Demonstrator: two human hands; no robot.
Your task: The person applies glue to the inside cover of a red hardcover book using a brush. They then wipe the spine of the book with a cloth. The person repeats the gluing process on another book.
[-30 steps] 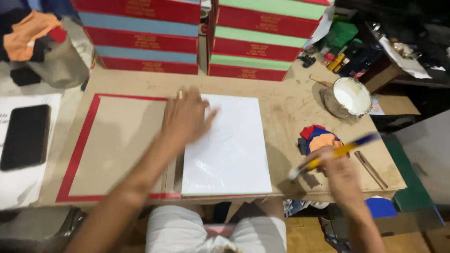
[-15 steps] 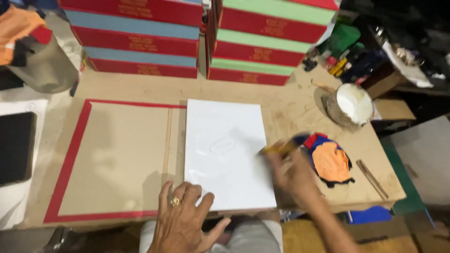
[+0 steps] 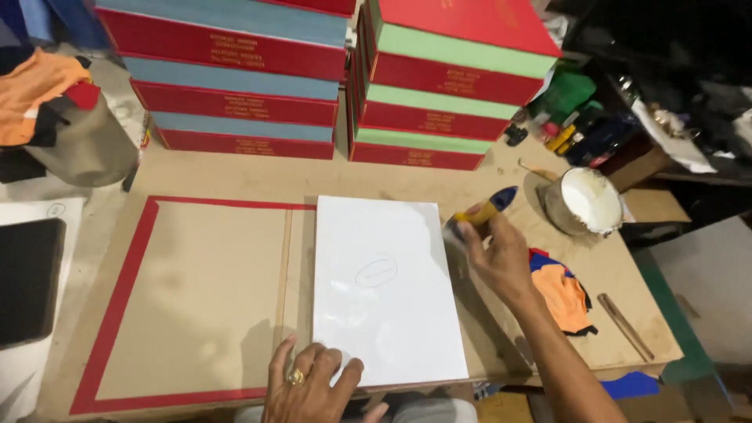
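White rectangular sheet (image 3: 384, 286) lying flat on the right half of an open book cover of brown board with red cloth edging (image 3: 196, 298), near the front edge of a worn wooden worktop (image 3: 439, 176). Faint pencilled oval near the sheet's middle. Left hand (image 3: 313, 384), gold ring on one finger, pressed flat at the sheet's front left corner, fingers spread, gripping nothing. Right hand (image 3: 493, 251) at the sheet's right edge, fingers curled closed around a brush with a yellow and blue handle (image 3: 484, 211), bristle end blurred and hard to make out, handle tilted up and away toward the back right.

Round metal tin of white paste (image 3: 587, 202) just beyond the right hand, toward the right edge. Crumpled orange, blue and red rag (image 3: 565, 291) beside the right forearm. Thin wooden stick (image 3: 625, 325) near the front right corner. Two stacks of red-covered books with blue and green page edges (image 3: 329, 78) along the back edge. Grey container draped with orange cloth (image 3: 66, 125) off the back left corner. Dark flat slab on white paper (image 3: 27, 278) to the left of the worktop.
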